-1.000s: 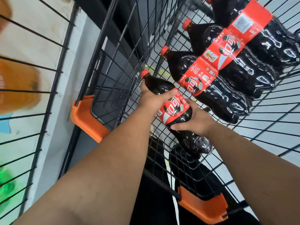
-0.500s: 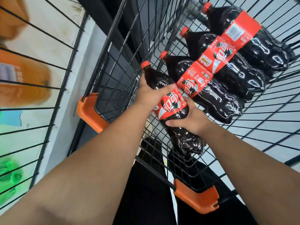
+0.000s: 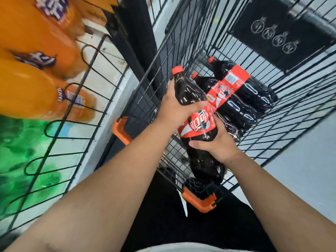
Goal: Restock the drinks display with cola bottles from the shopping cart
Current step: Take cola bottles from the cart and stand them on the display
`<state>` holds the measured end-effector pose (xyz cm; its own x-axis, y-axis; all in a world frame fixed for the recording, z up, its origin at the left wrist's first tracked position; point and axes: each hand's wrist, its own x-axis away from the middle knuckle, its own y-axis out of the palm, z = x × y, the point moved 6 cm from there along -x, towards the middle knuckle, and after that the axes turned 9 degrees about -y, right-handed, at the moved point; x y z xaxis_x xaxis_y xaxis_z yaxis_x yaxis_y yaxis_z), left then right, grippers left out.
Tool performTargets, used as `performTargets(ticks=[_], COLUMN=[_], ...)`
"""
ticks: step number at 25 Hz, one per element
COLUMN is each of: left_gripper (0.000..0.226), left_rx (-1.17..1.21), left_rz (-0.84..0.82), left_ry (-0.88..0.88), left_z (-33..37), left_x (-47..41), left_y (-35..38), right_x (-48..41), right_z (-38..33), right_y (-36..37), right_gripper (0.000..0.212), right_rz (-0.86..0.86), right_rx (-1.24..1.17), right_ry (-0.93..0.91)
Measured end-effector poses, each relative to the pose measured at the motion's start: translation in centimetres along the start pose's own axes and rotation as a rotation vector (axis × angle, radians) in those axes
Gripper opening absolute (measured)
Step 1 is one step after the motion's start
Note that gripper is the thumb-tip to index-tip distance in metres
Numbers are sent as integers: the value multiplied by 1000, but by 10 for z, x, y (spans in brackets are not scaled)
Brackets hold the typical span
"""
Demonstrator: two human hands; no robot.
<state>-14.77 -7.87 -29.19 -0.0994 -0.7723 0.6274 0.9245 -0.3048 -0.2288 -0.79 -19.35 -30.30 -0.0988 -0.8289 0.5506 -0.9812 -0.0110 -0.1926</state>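
While my left hand (image 3: 173,108) is wrapping the red-capped, dark cola bottle (image 3: 195,124) near its neck, my right hand (image 3: 216,144) is gripping its lower body above the black wire shopping cart (image 3: 272,142).

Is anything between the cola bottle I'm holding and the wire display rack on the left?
Yes. The cart's left wire wall stands between the cola bottle and the display rack; the bottle likely must clear its top rim first.
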Motion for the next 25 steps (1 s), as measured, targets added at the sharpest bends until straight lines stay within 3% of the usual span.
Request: performTargets(ticks=[2, 5, 9, 13, 19, 25], left_gripper=[118, 102, 104, 109, 122, 130], left_rx=[-7, -8, -46, -23, 23, 31], left_rz=[6, 73, 195, 286, 395, 519], left_ry=[56, 144, 269, 372, 432, 469], left_z=[28, 70, 110, 143, 162, 142], left_x=[22, 62, 113, 164, 232, 311], left_y=[-5, -20, -43, -73, -119, -169], right_x=[14, 37, 68, 99, 139, 197], right_z=[-27, -69, -119, -167, -214, -235], right_y=[-10, -22, -28, -20, 7, 57], right_gripper=[104, 105, 86, 92, 87, 99], right_rz=[18, 33, 8, -46, -105, -182], right_rx=[8, 5, 7, 0, 30, 46], right_ry=[-72, -180, -329, -481, -632, -740])
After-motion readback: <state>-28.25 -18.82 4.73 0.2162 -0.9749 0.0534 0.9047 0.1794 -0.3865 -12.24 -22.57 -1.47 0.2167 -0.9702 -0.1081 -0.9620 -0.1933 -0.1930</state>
